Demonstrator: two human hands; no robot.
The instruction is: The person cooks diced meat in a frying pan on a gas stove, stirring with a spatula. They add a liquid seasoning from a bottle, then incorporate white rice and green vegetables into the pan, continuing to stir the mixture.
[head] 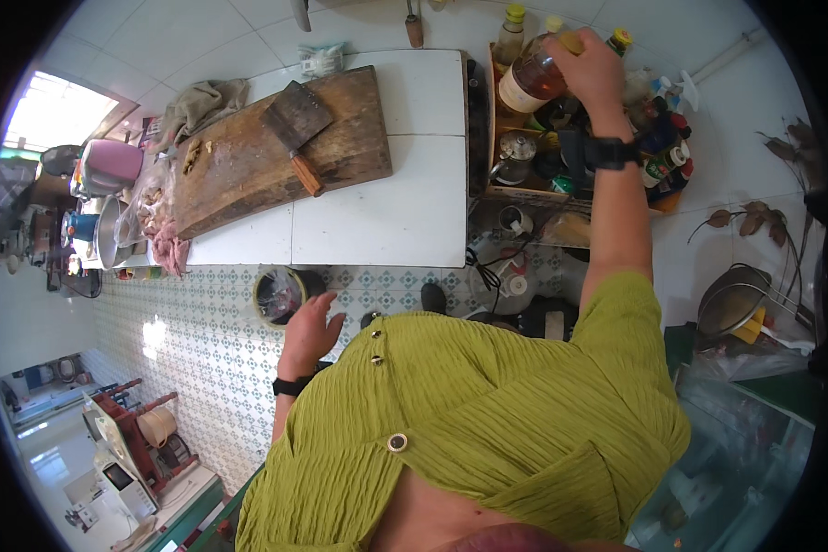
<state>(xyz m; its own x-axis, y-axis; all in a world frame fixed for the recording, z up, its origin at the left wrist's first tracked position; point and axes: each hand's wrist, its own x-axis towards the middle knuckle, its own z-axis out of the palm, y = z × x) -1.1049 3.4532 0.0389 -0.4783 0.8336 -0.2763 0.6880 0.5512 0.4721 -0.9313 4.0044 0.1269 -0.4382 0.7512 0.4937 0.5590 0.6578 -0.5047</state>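
Note:
My right hand (590, 65) grips the neck of a large clear bottle (533, 77) of amber liquid with a pale label, tilted above a shelf box (524, 191) crowded with bottles. A yellow-capped bottle (510, 41) stands just left of it, and a glass pot with a metal lid (515, 153) sits below. My left hand (310, 331) hangs over the floor near a waste bin (279, 297), fingers apart, holding nothing. On the white tiled counter (424, 200) a cleaver (297, 124) with a wooden handle lies across a thick wooden chopping board (355, 148).
A grey cloth (203, 107), a pink cloth (170, 248), a plastic bag (148, 200) and a metal basin (109, 231) crowd the counter's left part. A black cable (486, 276) hangs by the counter's right corner. A strainer (735, 300) is at the right wall.

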